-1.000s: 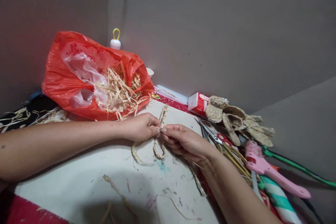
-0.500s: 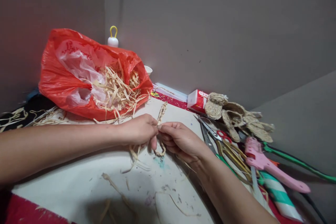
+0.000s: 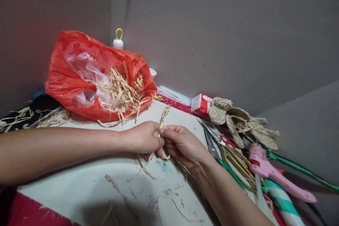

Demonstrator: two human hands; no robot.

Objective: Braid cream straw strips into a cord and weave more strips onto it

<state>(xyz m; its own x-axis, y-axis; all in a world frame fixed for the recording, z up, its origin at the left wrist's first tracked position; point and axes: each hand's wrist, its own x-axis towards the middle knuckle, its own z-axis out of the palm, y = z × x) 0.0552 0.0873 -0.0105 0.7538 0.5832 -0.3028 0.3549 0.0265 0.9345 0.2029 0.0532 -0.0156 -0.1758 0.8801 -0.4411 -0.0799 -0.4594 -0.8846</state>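
A braided straw cord (image 3: pixel 164 113) runs up from between my two hands, which meet over the white board (image 3: pixel 106 190). My left hand (image 3: pixel 147 137) is closed around the cord, with loose straw strands hanging below its fingers. My right hand (image 3: pixel 184 144) pinches the same cord between thumb and forefinger, close against the left fingertips. A short curved end of the cord (image 3: pixel 166 157) shows beneath the hands. The rest of it is hidden by the fingers.
A red plastic bag (image 3: pixel 71 77) of loose straw strips (image 3: pixel 122 90) stands behind my left arm. On the right lie scissors (image 3: pixel 212 134), a pink glue gun (image 3: pixel 275 174), a striped green-and-white roll (image 3: pixel 282 197), woven straw pieces (image 3: pixel 238 118) and a red-and-white box (image 3: pixel 200 104).
The left hand has turned and closed further over the cord, hiding much of the lower loop. The right hand keeps its pinch. The whole view has shifted slightly.
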